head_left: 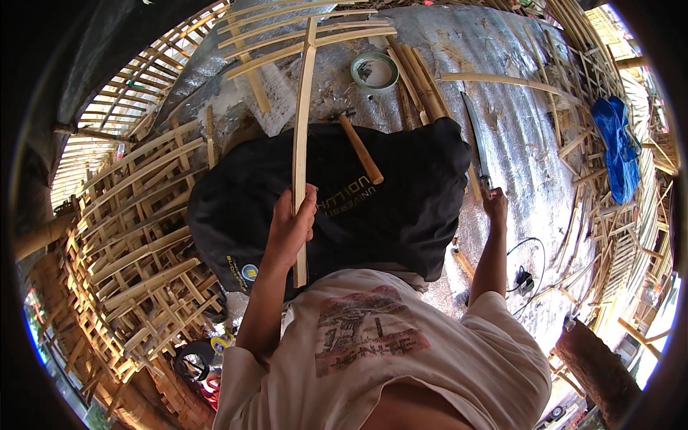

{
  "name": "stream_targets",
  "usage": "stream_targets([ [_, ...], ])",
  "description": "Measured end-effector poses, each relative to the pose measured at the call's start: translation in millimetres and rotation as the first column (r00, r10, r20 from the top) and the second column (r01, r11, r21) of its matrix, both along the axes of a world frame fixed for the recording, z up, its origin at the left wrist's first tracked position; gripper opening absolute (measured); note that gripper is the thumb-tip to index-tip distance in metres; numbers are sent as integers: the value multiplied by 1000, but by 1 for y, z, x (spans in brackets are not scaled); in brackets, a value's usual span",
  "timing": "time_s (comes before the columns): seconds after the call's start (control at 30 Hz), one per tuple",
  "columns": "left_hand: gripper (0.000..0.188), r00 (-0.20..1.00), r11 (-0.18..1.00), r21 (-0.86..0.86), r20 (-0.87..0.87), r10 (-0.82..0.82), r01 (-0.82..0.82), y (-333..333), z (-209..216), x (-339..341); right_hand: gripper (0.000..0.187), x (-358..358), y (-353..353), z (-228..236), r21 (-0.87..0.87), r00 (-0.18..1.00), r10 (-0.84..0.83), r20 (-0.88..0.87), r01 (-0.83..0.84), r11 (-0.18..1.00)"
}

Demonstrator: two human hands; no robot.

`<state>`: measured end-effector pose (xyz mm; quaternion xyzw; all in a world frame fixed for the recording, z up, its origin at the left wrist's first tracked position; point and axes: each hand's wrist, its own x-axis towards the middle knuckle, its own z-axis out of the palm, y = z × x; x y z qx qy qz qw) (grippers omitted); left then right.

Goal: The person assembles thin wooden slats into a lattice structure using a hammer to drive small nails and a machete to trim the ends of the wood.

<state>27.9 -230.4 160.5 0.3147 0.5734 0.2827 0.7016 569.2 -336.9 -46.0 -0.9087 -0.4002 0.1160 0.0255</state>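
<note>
My left hand (292, 218) is closed round a long pale bamboo strip (304, 122), which stands lengthwise in front of me. Its far end meets a rack of curved bamboo slats (308, 46); whether it is joined to them I cannot tell. Out to the right, my right hand (494, 202) grips the handle of a machete (473, 125), its long dark blade pointing away over the silvery sheet. Across my lap lies a black cloth (251, 172) with printed lettering. A hammer (360, 150) with a wooden handle rests on the cloth, between my two hands.
Beyond the cloth, a round green-rimmed dish (374, 70) sits beside bamboo poles (423, 82) on a silvery sheet (523, 229). Bamboo lattices (136, 251) are stacked at left. A blue bag (615, 150) hangs at right; a log (598, 365) and a dark cable (541, 265) lie nearer.
</note>
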Motion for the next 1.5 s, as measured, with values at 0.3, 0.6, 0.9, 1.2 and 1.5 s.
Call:
stream_targets([
  [0.3, 24, 995, 999, -32, 100, 17, -14, -2, 9, -10, 49, 64, -6, -8, -57, 973, 146, -177, -158, 986],
  [0.6, 23, 986, 997, -48, 153, 63, -57, -6, -6, -26, 34, 37, 10, 18, -142, 693, -177, -699, 108, 984],
  [0.9, 28, 997, 983, 184, -77, 9, 5, -9, -16, -30, 26, -15, -24, 51, -3, 559, -302, -773, 472, 881],
  [1.2, 29, 994, 994, 100, -107, -27, 38, -2, -15, -37, 35, -23, -88, 104, 176, 646, -405, -647, 643, 746],
  [1.5, 30, 988, 972, 192, -101, -114, 132, -2, -28, -26, 21, -13, -57, 165, 460, 962, -61, 266, -71, 885],
])
